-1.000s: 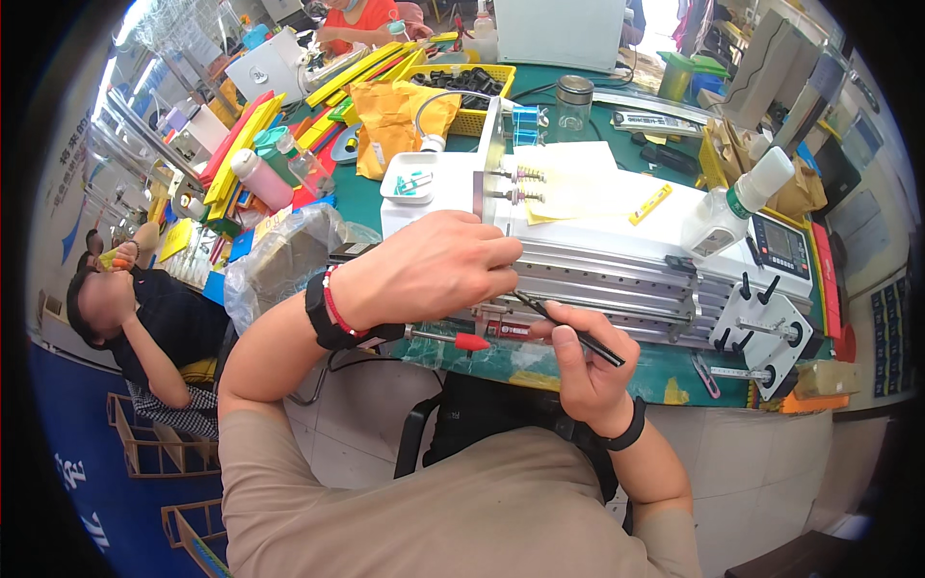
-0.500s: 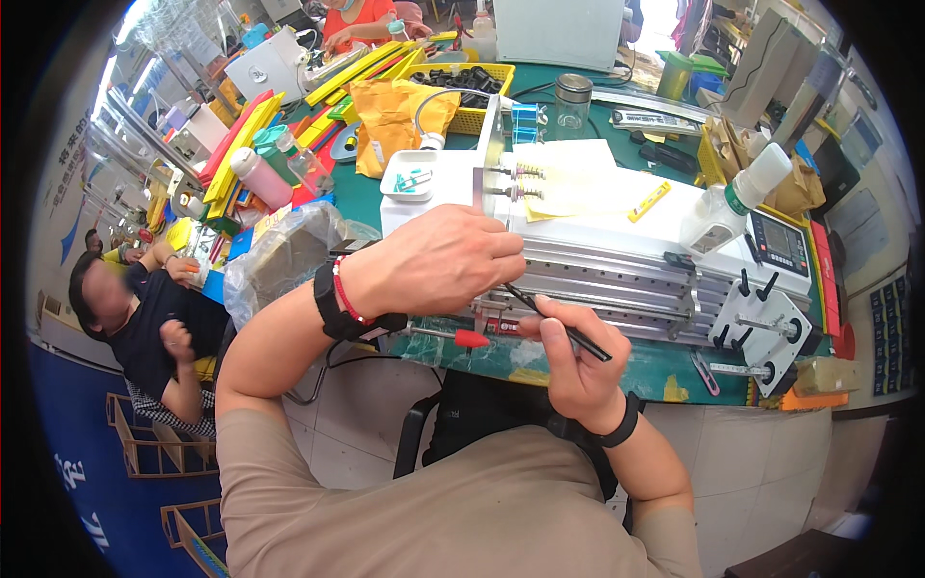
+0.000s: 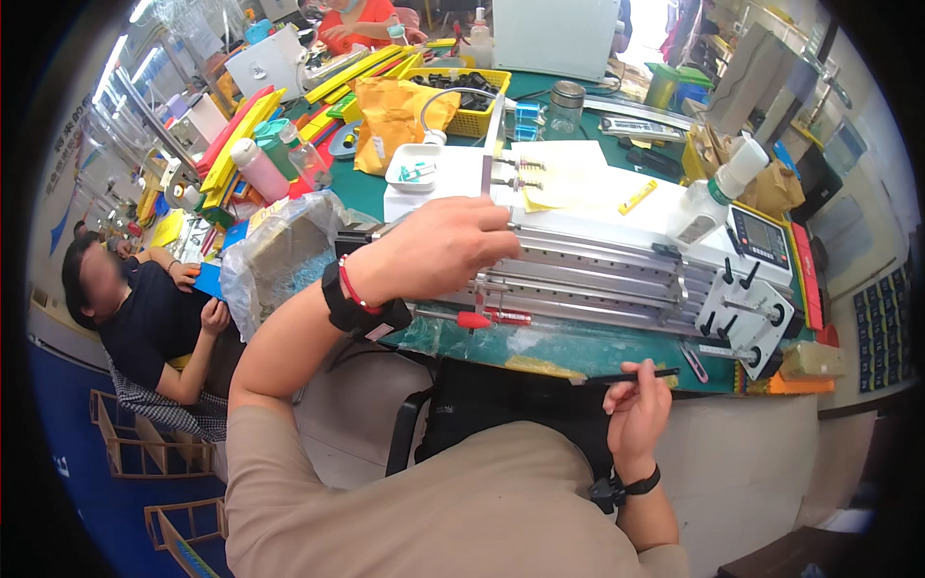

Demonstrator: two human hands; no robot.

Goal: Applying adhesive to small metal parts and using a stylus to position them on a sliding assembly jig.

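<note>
My left hand reaches over the left end of a long machine with metal rails. Its fingers are bent and pressed together by the upright metal plate; whatever they pinch is hidden beneath them. Lower right, in front of the table edge, my right hand holds a slim black pen-like tool between thumb and fingers, its tip pointing left; its exact kind is unclear. Below the left hand lies a red-tipped rod. Two spring-fitted screws stick out of the upright plate, above a yellow paper sheet.
A white tray with small teal-and-white parts stands behind my left hand. To its left is a plastic-lined box of blue bits. A white bottle and a control panel stand right. A person sits at left.
My right hand has drawn back from the machine, down and to the right, taking the black tool along. My left hand stays at the rails, nearly in place. The seated person's hands have moved together.
</note>
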